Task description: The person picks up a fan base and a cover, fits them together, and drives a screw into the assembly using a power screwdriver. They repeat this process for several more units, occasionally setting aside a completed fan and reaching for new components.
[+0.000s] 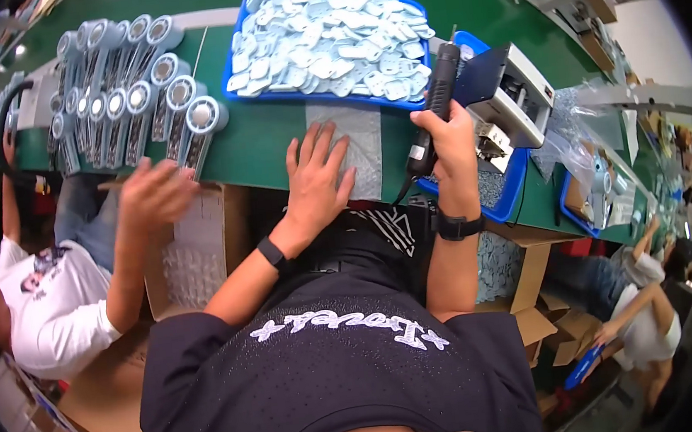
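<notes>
My right hand (454,141) is closed around a black electric screwdriver (439,94), held upright with its bit pointing up and its cord hanging from the lower end. Fingers spread, my left hand (317,177) lies flat with nothing in it, on a clear plastic bag or sheet (366,143) at the table's near edge. Just beyond it stands a blue tray (226,82) heaped with pale blue-white plastic pieces (329,38). Right of the screwdriver is a white and dark box-shaped machine (523,103), probably a screw feeder, in a blue tray (518,187) with small metal parts.
Several light blue handheld units with round heads (138,94) stand grouped on the green table (255,141) at left. A co-worker's blurred hand (159,192) reaches near them. Cardboard boxes (527,282) flank me below the table. Another blue tray (575,211) sits far right.
</notes>
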A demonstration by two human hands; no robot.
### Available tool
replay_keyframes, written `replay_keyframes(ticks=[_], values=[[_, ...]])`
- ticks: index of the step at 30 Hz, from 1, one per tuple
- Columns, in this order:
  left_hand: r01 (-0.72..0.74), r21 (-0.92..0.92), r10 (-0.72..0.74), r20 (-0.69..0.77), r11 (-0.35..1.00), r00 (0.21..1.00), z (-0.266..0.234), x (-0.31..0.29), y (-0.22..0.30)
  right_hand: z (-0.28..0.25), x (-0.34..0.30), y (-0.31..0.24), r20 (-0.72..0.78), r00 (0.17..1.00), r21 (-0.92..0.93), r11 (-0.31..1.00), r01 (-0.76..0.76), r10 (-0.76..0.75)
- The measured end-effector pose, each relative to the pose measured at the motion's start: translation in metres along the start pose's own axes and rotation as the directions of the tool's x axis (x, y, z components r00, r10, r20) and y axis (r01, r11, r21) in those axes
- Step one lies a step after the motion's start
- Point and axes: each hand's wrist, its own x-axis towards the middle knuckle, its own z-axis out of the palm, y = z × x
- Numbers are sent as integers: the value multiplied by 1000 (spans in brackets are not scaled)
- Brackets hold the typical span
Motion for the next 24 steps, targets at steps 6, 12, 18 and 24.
replay_keyframes(ticks=[6, 12, 18, 24], values=[[-101, -61, 104, 56, 993, 993, -1, 7, -12, -2, 0, 8, 23, 1000, -87, 996, 0, 2], [-185, -157, 193, 39, 970, 980, 4, 12, -9, -7, -26, -3, -44, 999, -130, 991, 17, -23], [-368, -352, 386, -20, 861, 922, -5, 14, -10, -50, -87, -82, -5, 872, -526, 743, 414, -489], [-460, -343, 504, 45, 819, 863, 1, 28, -19, -222, -153, -159, 86, 801, -907, 285, 309, -593]])
